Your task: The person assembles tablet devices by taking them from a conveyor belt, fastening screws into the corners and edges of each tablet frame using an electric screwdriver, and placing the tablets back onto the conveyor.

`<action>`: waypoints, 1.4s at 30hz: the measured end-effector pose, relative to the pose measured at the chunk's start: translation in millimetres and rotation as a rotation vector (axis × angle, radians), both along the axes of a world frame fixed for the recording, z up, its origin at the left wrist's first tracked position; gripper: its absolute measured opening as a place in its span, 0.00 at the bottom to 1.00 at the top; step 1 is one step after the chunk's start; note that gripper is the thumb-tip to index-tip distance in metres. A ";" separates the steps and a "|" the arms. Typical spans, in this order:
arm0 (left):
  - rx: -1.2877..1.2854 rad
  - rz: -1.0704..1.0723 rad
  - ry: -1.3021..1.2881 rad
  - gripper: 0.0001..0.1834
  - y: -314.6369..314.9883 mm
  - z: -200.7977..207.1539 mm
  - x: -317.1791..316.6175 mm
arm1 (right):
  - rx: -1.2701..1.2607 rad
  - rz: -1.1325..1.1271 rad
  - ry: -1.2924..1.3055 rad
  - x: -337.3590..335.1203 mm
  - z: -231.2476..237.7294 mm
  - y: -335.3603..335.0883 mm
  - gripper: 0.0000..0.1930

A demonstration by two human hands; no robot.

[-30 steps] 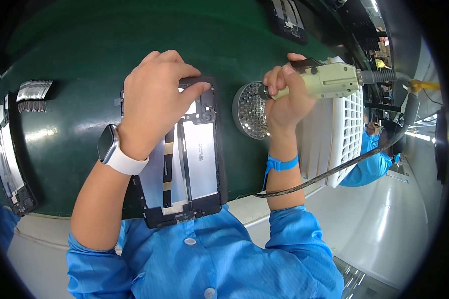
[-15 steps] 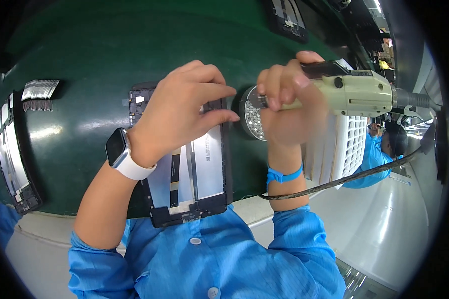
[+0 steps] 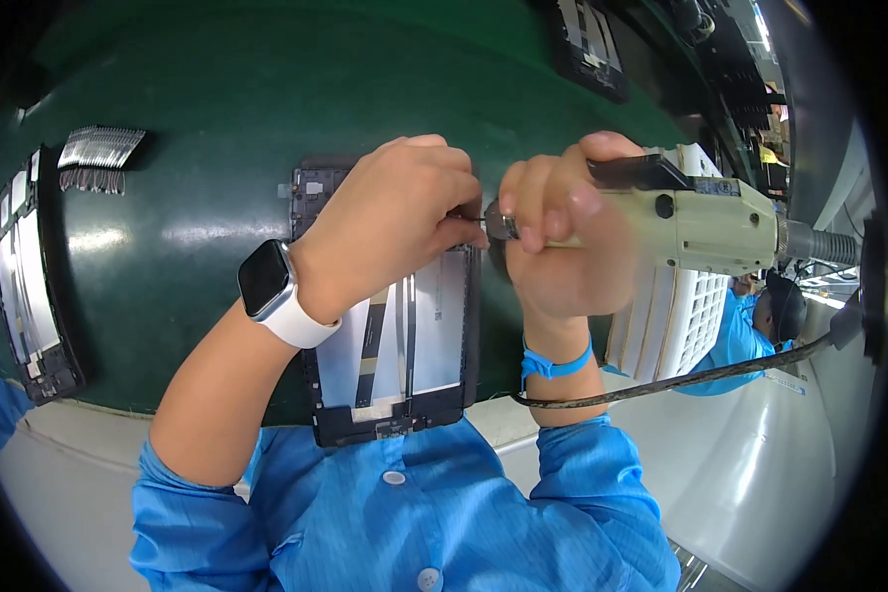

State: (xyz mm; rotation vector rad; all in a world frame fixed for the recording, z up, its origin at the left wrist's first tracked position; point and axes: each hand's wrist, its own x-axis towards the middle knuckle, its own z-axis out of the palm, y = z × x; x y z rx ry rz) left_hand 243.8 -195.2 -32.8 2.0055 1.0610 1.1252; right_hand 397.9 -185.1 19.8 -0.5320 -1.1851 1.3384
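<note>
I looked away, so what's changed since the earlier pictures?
The left hand moved rightward across the black-framed rectangular tablet. The tip of the pale-green power screwdriver moved leftward to that hand's fingertips. The right hand still grips the screwdriver; the tablet still lies on the green table.

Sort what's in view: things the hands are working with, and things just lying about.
In use:
- open tablet-like device, under the left hand
- cream power driver, gripped by the right hand

Apparently lying about:
- similar device at far left
- thin silvery strips
- similar device at top right
- white grid-sided crate
</note>
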 end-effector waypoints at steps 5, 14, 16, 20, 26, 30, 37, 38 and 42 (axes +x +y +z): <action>-0.024 -0.011 0.057 0.11 1.5 3.1 0.3 | 0.014 0.010 0.010 2.3 0.7 1.4 0.17; -0.040 0.010 -0.040 0.13 1.3 5.1 2.4 | 0.033 -0.018 -0.107 4.3 3.5 0.2 0.18; -0.070 0.006 -0.002 0.12 1.4 4.6 2.1 | 0.032 -0.020 -0.105 5.3 2.4 0.3 0.18; -0.076 0.008 -0.002 0.12 -0.5 5.3 1.2 | 0.022 -0.024 -0.093 2.0 1.2 -1.8 0.18; -0.067 0.005 -0.006 0.12 0.6 6.0 1.0 | 0.020 -0.033 -0.108 -0.2 3.2 -2.8 0.17; -0.072 0.005 -0.012 0.12 1.4 7.2 0.4 | 0.000 0.014 0.043 2.9 2.7 -0.6 0.16; -0.101 0.006 -0.029 0.13 0.3 7.6 0.9 | -0.010 0.017 0.039 1.5 4.0 -2.2 0.16; -0.102 0.006 -0.029 0.13 0.4 7.7 0.5 | -0.015 0.018 0.034 1.5 4.3 -2.5 0.16; -0.052 -0.031 -0.047 0.15 2.0 3.9 -1.3 | -0.020 -0.004 0.027 3.0 2.8 -2.9 0.16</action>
